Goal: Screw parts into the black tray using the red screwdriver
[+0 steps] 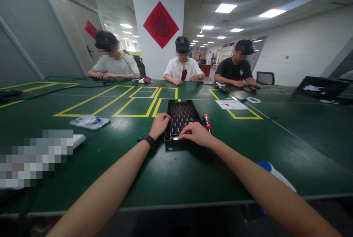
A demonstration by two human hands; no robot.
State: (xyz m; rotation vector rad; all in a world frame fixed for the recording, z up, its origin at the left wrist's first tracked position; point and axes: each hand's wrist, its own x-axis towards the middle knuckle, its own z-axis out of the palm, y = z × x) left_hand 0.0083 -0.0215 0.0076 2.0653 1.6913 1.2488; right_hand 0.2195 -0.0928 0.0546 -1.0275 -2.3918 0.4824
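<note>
A black rectangular plastic case (167,134) lies on the green table in front of me, its inside filled with rows of small raised shapes. My left hand (160,124) grips the case's left side with bent fingers, and a dark band circles that wrist. Over the near right corner, my right hand (196,134) is closed in a pinch at the front rim. What its fingertips hold is too small to make out. A small pale piece (175,138) shows at the front rim by those fingertips. Just right of the case lies a red-handled screwdriver (207,122).
A phone (90,121) lies to the left on the green table (124,178). A blue and white object (275,174) is partly behind my right forearm. Paper (231,105) and a white ring (253,100) lie farther right. Several people sit across the table.
</note>
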